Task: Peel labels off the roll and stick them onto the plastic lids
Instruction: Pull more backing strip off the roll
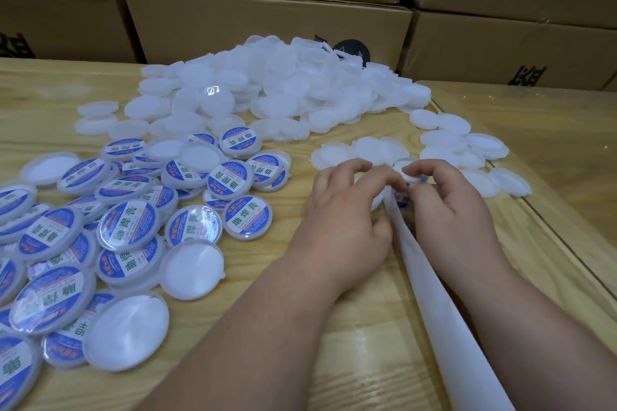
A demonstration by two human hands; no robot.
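A white backing strip (434, 284) of the label roll runs from the bottom right up between my two hands. My left hand (344, 213) rests on a plain white lid (379, 202), fingers curled over it. My right hand (447, 200) pinches a blue-and-white label (402, 193) at the top end of the strip, thumb and forefinger closed on it. A big heap of plain white lids (283, 90) lies at the back. Lids bearing blue labels (133, 227) are spread over the left side.
Several plain lids (460, 143) lie just beyond and right of my hands. Stacked cardboard boxes (267, 17) wall off the back of the wooden table (367, 360). A seam in the tabletop (551, 227) runs diagonally on the right.
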